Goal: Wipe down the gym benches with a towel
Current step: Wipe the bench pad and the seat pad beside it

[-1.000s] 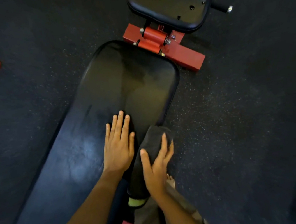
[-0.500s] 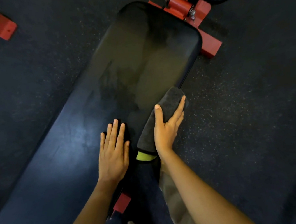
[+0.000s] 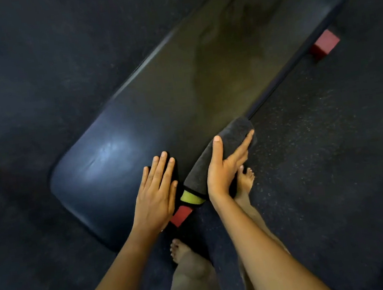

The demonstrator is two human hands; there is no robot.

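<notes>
- I am pressing the folded dark grey towel with a yellow-green stripe (image 3: 225,147) against the near side edge of the long black padded vinyl bench (image 3: 135,132). The towel is draped over that edge, about midway along the pad.
- My right hand (image 3: 222,167) is lying on the towel with an open grip. The thumb is spread across the top and the straight fingers are running down the side, so I am pushing the towel rather than clutching it.
- My left hand (image 3: 155,193) is resting flat on the pad just beside the towel, fingers straight and holding nothing, bracing me.
- I judge I am mid-wipe on the side edge. The next stroke is calling for firm pressure as I slide the towel along the rim, then back over the top.
- A darker patch is showing on the far half of the pad; it may be a damp streak, though the blur is making that hard to tell.
- Red steel frame feet (image 3: 324,43) are sticking out below the pad, and my bare feet (image 3: 178,250) are standing close on the speckled black rubber floor (image 3: 332,150). I am minding both as I am shifting along.
</notes>
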